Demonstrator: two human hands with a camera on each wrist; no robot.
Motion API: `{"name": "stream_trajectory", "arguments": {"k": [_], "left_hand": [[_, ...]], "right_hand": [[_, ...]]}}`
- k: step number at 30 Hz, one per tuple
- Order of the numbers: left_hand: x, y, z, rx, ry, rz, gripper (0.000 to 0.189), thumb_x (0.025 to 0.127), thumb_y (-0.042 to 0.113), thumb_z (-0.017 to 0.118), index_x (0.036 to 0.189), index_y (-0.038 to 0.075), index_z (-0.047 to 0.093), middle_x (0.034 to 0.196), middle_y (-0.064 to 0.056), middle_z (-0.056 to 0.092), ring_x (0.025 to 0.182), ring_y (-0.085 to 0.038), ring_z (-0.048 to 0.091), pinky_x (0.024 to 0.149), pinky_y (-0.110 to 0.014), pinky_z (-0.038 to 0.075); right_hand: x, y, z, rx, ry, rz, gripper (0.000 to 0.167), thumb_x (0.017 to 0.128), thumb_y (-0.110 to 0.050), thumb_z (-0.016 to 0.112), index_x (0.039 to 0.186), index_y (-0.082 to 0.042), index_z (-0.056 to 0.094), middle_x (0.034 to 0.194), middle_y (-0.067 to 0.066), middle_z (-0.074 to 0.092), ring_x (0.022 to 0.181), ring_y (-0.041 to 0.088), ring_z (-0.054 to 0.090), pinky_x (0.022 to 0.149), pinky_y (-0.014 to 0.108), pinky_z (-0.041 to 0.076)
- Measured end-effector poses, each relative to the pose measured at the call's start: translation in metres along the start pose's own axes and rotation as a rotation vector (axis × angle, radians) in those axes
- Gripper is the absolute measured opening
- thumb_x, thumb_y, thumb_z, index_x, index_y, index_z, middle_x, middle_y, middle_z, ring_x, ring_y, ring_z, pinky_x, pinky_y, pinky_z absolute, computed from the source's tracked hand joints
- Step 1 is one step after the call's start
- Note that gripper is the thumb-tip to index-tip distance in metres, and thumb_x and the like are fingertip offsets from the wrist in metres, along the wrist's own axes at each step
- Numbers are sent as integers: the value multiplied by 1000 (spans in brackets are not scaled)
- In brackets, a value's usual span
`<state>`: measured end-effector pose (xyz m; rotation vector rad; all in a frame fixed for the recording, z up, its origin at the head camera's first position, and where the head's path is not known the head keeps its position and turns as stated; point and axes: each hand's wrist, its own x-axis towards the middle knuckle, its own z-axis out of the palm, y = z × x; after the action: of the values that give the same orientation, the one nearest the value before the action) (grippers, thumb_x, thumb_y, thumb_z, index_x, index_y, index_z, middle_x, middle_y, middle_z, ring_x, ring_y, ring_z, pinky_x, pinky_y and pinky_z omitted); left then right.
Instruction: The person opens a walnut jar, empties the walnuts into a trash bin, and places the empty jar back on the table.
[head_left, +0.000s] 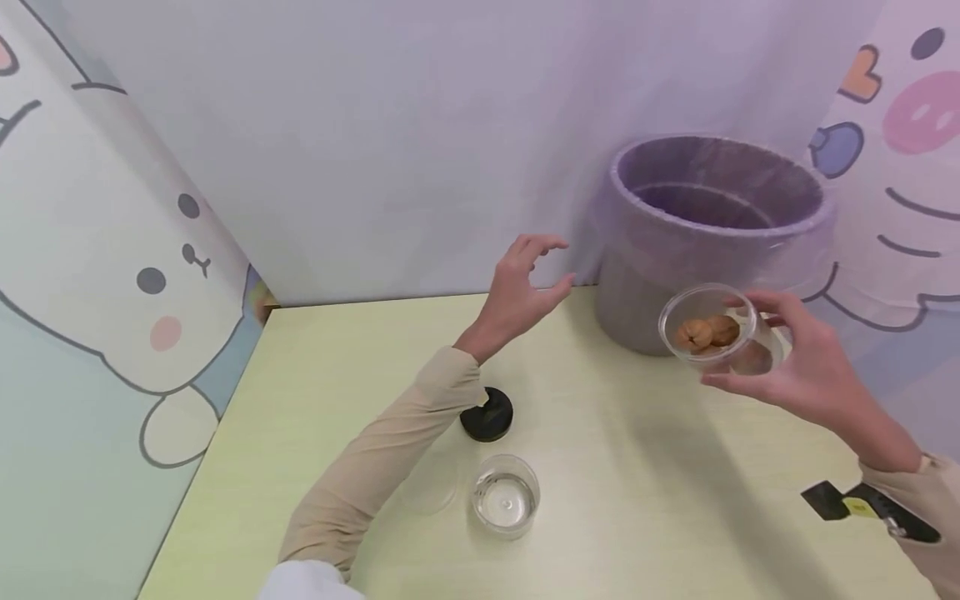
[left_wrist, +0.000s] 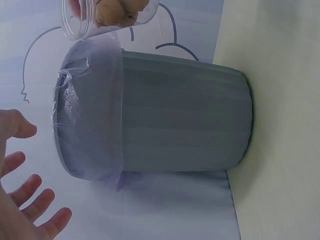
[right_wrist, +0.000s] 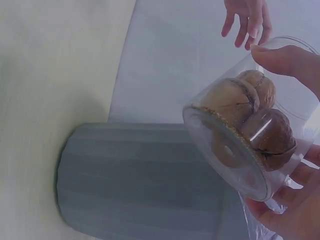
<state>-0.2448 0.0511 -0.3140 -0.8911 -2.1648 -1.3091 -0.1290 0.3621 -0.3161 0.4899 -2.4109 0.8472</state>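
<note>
My right hand (head_left: 806, 367) grips a clear jar (right_wrist: 215, 137), thumb on one side and fingers on the other. The jar tilts, its open mouth facing left and toward me in the head view, and several walnuts (right_wrist: 267, 137) lie inside with brown crumbs along the bottom edge. It is held in front of the grey bin (head_left: 637, 308), lower than the bin's rim. My left hand (head_left: 517, 287) hovers left of the bin, fingers spread and bent, with nothing in it. Purple plastic film (left_wrist: 100, 115) lines the bin and folds over its rim.
On the pale yellow table (head_left: 315, 375) a black lid (head_left: 491, 421) lies beneath my left forearm. Nearer to me stands a second clear jar (head_left: 506, 497), with a faint transparent disc (head_left: 431, 492) beside it. Cartoon-printed curtains (head_left: 112, 250) hang around the table's back and sides.
</note>
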Motion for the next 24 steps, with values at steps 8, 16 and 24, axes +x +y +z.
{"name": "stream_trajectory", "arguments": {"k": [8,16,24], "left_hand": [[18,3,9,-13,45,48,36,81,15,72,114,9,62,112,-6,57,103,-16,49,82,-29,43],[35,3,19,-17,50,48,35,83,17,71,116,9,62,115,-4,56,107,-11,48,90,-20,37],[47,2,37,-1,47,147,34,83,18,70,114,7,63,118,-5,54,118,-11,43,100,-18,31]], "right_hand": [[10,1,-17,-62,23,-95,109,25,-7,95,126,0,53,110,-13,54,96,-7,43,77,12,30],[18,2,-33,-117,23,-103,111,23,-4,93,127,1,53,113,-22,49,87,-3,39,75,10,27],[22,4,-42,-179,24,-94,116,22,-12,95,128,0,51,118,-32,44,88,-8,37,73,12,25]]}}
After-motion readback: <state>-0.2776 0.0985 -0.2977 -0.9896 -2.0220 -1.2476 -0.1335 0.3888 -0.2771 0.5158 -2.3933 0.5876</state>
